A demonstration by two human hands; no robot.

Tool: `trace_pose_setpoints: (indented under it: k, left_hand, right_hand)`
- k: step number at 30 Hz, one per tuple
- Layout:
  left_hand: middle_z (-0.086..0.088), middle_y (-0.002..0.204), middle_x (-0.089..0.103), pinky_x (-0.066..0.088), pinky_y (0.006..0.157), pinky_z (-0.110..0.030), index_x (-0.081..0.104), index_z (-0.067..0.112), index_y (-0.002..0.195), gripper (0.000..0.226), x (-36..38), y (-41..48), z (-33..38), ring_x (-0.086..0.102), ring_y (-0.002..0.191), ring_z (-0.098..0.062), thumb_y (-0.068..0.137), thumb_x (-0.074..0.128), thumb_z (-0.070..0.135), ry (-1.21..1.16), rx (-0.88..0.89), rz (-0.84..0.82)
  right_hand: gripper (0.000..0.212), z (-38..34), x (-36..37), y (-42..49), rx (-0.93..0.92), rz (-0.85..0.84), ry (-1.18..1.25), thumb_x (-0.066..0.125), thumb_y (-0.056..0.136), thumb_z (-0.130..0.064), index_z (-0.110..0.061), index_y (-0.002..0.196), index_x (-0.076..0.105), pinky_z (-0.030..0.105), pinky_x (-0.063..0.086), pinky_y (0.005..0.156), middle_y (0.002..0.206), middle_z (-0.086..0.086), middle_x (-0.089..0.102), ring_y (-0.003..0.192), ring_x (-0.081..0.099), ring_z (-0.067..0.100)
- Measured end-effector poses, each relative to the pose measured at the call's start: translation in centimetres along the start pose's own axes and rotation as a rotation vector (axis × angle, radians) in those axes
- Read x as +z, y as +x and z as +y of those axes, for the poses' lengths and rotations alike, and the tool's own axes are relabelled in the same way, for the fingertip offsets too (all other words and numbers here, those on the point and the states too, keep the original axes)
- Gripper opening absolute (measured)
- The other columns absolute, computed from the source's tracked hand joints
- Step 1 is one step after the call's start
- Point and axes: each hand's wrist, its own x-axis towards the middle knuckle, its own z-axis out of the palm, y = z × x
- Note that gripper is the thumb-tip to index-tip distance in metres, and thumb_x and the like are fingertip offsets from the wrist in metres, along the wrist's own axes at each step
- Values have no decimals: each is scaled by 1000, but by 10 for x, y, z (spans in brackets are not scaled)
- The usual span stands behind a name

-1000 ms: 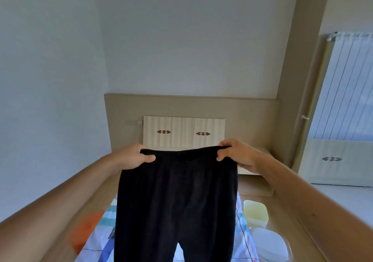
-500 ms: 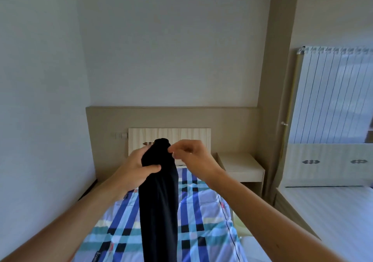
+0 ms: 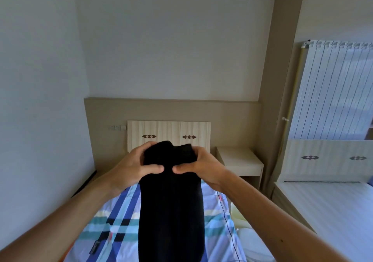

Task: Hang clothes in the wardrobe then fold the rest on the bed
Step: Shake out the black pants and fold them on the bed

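Gripping black trousers (image 3: 171,207) at top: left hand (image 3: 134,165), right hand (image 3: 198,165), fingers clamped on cloth, above bed (image 3: 113,225).

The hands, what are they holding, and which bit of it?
The left hand and right hand grip trousers at their top end; the rest hangs down.

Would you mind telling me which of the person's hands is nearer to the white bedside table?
Right. The right hand grips the black trousers on the side towards the bedside table; the left hand grips their other side, farther from it.
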Motion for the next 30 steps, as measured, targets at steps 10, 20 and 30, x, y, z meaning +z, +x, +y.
trace_pose_setpoints:
  k: [10, 20, 30]
  left_hand:
    - [5, 90, 65, 44, 65, -18, 64, 16, 105, 12, 12, 61, -70, 62, 82, -11, 94, 66, 12, 306, -234, 145]
    - [-8, 93, 64, 53, 50, -23, 64, 9, 103, 16, -18, 223, -49, 60, 69, -17, 90, 60, 0, 427, -247, 305]
    - [-12, 114, 69, 62, 84, -40, 66, 12, 111, 22, -68, 242, 51, 69, 104, -25, 92, 64, 1, 333, 34, 406]
  right_hand:
    - [54, 34, -39, 45, 177, 12, -376, 77, 68, 13, -12, 114, 63, 29, 55, 86, 100, 6, 71, 98, 68, 22]
    - [32, 18, -100, 180, 93, 431, -546, 77, 75, 2, -7, 104, 70, 34, 55, 83, 103, 13, 72, 99, 69, 28]
    - [31, -86, -113, 192, -214, 527, -420, 75, 80, -1, -19, 106, 71, 33, 57, 88, 102, 0, 73, 97, 70, 18]
